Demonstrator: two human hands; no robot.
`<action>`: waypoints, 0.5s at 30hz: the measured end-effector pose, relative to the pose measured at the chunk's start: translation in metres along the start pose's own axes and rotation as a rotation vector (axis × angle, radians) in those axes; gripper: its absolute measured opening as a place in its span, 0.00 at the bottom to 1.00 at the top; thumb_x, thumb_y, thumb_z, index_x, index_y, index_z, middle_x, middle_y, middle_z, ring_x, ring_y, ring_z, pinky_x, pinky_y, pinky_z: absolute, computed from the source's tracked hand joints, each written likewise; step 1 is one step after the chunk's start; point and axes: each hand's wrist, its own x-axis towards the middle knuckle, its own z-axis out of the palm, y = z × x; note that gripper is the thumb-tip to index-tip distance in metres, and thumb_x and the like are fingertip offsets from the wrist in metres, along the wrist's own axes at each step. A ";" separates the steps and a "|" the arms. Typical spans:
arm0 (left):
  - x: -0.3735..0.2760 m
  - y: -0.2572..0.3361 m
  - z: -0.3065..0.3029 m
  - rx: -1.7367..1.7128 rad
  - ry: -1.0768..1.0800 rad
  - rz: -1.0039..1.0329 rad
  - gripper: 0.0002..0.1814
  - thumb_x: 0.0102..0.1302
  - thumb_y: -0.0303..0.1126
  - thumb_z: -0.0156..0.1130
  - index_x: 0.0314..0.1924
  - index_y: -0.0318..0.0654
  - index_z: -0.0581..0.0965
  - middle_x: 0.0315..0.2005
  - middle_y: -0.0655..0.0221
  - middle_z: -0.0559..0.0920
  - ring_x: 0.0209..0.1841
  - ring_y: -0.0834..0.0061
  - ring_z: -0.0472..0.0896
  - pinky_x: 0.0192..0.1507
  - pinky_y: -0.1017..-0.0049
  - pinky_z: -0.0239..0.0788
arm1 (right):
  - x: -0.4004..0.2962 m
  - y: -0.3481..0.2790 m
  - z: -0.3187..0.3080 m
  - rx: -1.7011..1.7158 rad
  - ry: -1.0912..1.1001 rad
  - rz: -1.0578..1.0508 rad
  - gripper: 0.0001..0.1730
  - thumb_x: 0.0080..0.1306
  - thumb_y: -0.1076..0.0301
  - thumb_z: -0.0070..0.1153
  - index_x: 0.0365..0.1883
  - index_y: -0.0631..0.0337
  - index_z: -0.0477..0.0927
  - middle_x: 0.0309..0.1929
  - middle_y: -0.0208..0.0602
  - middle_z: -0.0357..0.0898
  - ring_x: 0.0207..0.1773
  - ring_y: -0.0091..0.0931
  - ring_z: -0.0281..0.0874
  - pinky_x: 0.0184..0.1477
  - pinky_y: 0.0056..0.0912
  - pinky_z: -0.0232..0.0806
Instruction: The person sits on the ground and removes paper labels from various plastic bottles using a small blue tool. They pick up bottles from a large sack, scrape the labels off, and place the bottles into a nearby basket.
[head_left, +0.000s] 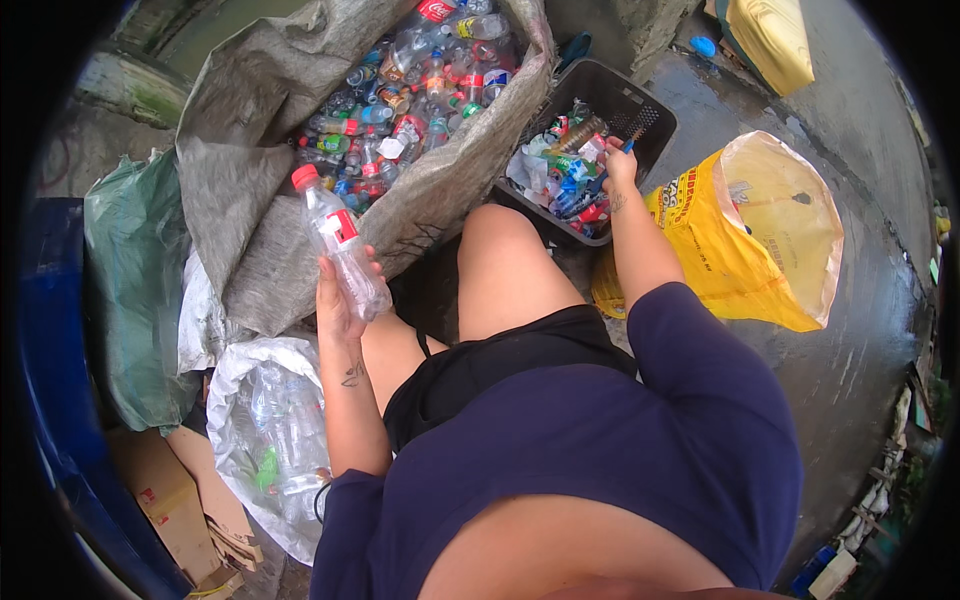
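Observation:
My left hand (337, 307) is wrapped around a clear plastic bottle (321, 217) with a red cap and a red label, held tilted in front of the large grey woven sack (247, 135). That sack gapes wide, and many capped, labelled plastic bottles (367, 150) fill it. At the black plastic crate (654, 124), my right hand (619, 166) grips a small blue-handled tool (630, 142), which looks like a knife; its blade is hard to make out. Under that hand, torn bottle labels and plastic scraps (559, 169) lie heaped in the crate.
A yellow printed sack (697, 247) lies mouth-outward on the wet concrete at right. A white sack (225, 390) of clear bottles stands by my left forearm. Further left are a green sack (135, 292), flattened cardboard (172, 510) and a blue container (52, 337).

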 end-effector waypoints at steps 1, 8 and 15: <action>0.005 0.001 0.004 0.081 0.016 0.024 0.32 0.61 0.49 0.61 0.57 0.34 0.66 0.47 0.56 0.76 0.46 0.68 0.78 0.49 0.62 0.74 | -0.001 -0.005 0.005 0.019 -0.030 0.015 0.14 0.66 0.74 0.45 0.50 0.54 0.71 0.44 0.34 0.75 0.38 0.31 0.78 0.39 0.42 0.70; 0.060 0.002 0.070 -0.031 -0.050 -0.097 0.29 0.62 0.39 0.62 0.58 0.32 0.64 0.47 0.60 0.75 0.48 0.67 0.77 0.52 0.60 0.72 | 0.027 -0.019 0.016 -0.369 0.051 -0.347 0.16 0.61 0.72 0.56 0.48 0.59 0.77 0.30 0.32 0.78 0.21 0.18 0.69 0.21 0.20 0.61; 0.077 -0.024 0.079 0.036 -0.204 -0.125 0.35 0.53 0.38 0.70 0.56 0.30 0.66 0.47 0.61 0.75 0.47 0.68 0.78 0.53 0.65 0.72 | -0.246 -0.111 0.097 -0.049 -0.953 -0.155 0.22 0.53 0.64 0.69 0.43 0.65 0.78 0.38 0.32 0.80 0.24 0.14 0.70 0.25 0.16 0.63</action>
